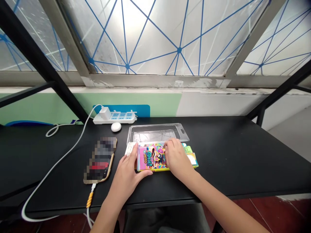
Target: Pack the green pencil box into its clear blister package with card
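A flat box with bright cartoon print (pixel 150 158), pink at its left end and green and yellow at its right, lies on the black desk in front of me. My left hand (pixel 128 170) grips the left end, thumb along the near edge and fingers at the far left corner. The fingers of my right hand (pixel 177 157) are curled down on the right half of the box; their tips are hidden. Just behind it lies a clear plastic blister shell (pixel 155 132), partly overlapped by a white card edge (pixel 130 148).
To the left lies a phone (pixel 100 160) with a white charging cable (pixel 70 147) plugged in. A power strip (pixel 115 118) with a white charger stands at the wall, a white rounded case (pixel 116 127) before it. Black frame bars (pixel 46 64) slant at both sides.
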`<state>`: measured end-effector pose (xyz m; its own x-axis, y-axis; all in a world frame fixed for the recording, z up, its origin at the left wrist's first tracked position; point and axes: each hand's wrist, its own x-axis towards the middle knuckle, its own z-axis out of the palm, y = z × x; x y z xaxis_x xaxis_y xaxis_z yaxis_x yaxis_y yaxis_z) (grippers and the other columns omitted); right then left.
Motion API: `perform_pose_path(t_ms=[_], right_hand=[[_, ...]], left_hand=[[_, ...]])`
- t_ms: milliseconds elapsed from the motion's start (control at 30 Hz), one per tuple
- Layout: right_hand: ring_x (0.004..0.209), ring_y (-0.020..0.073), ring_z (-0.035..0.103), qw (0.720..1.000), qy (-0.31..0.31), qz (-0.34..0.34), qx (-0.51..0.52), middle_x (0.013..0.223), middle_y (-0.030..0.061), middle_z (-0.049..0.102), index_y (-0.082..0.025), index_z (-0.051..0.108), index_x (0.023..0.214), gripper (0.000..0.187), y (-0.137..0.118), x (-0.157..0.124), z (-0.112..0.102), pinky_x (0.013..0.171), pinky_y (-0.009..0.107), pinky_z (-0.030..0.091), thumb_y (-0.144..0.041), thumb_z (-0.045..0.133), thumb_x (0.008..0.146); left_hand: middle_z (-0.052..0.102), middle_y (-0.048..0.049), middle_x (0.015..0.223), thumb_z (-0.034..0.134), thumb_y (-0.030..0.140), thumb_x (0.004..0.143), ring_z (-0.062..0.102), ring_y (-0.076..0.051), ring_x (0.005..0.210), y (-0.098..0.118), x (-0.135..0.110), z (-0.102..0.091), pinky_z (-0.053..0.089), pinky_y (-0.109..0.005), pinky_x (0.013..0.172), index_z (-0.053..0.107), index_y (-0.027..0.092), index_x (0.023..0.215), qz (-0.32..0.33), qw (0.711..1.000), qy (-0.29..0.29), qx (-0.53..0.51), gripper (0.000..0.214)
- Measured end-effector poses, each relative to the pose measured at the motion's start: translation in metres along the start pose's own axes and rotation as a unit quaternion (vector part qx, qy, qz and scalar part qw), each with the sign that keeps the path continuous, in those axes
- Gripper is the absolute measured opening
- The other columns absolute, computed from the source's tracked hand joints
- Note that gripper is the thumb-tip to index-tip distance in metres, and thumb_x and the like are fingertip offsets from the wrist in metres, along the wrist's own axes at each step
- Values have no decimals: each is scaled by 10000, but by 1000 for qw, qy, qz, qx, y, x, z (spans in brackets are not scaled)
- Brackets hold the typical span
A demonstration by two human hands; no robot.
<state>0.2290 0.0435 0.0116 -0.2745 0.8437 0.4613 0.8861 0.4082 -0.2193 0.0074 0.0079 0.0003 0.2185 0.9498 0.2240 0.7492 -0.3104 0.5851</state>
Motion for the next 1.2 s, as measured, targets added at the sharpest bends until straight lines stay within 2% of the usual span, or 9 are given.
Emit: perform_pose_path(t_ms=[100,200,333,433,533,700,833,1000,1200], right_hand=[[869,270,523,998,62,-20,-3,939,129,595,-155,574,932,167,-1,3,0,770,426,487,-79,425,937],[889,263,543,989,139,-54,13,943,117,609,-169,558,960,141,-5,-1,-7,793,429,498,-85,448,936],[995,243,608,973,182,-135,48,1000,101,645,-181,552,1061,207,-10,-29,-27,948,458,483,-60,504,900],[1159,245,606,967,142,-200,68,1059,104,676,-167,561,1164,329,2,-64,-41,1059,455,437,-38,551,862],[1283,285,543,976,86,-182,83,1224,139,659,-163,563,1229,363,30,-96,-49,1112,505,391,-137,610,869],[1432,304,392,989,-86,-22,114,1576,123,399,-275,346,1523,720,76,-107,-56,1112,512,416,-402,663,889],[1501,296,242,971,-172,13,168,1658,72,205,-364,222,1577,793,88,-95,-57,1156,532,342,-438,636,905],[1515,300,181,967,-173,44,183,1674,77,66,-336,29,1601,1005,87,-87,-51,1185,542,276,-381,689,844],[1455,295,355,963,-143,108,201,1600,65,357,-310,220,1588,678,89,-90,-48,1157,536,340,-482,466,980]], left_hand=[[562,-142,1430,677,588,839,541,-337,1291,-1,1,0,392,-507,1089,63,263,1605,-6,1000,12,-26,1034],[546,-147,1452,347,696,951,496,-334,1342,-5,0,-1,344,-526,1135,337,234,1552,16,998,2,-68,759],[552,-101,1460,52,635,999,426,-286,1415,-9,-3,-6,249,-517,1206,584,223,1395,-28,992,5,-125,781],[538,-79,1476,261,635,1001,420,-279,1423,-8,-1,-10,272,-498,1206,589,221,1391,-79,988,-9,-133,657],[510,-70,1503,500,590,946,418,-277,1424,-7,3,-10,310,-464,1195,546,231,1430,-79,990,-24,-114,604],[498,-85,1510,464,526,978,413,-279,1427,-9,8,-6,310,-481,1189,513,224,1456,-68,995,-19,-75,568],[427,-97,1559,419,548,991,367,-283,1455,-12,6,-7,297,-490,1189,427,214,1511,-51,997,-31,-49,619],[227,-120,1636,538,619,911,227,-326,1508,-14,-3,-10,234,-507,1208,133,212,1606,40,996,-79,24,901],[303,-120,1610,199,669,988,255,-313,1497,-11,-7,-6,209,-496,1221,223,158,1592,7,999,-45,-16,791]])
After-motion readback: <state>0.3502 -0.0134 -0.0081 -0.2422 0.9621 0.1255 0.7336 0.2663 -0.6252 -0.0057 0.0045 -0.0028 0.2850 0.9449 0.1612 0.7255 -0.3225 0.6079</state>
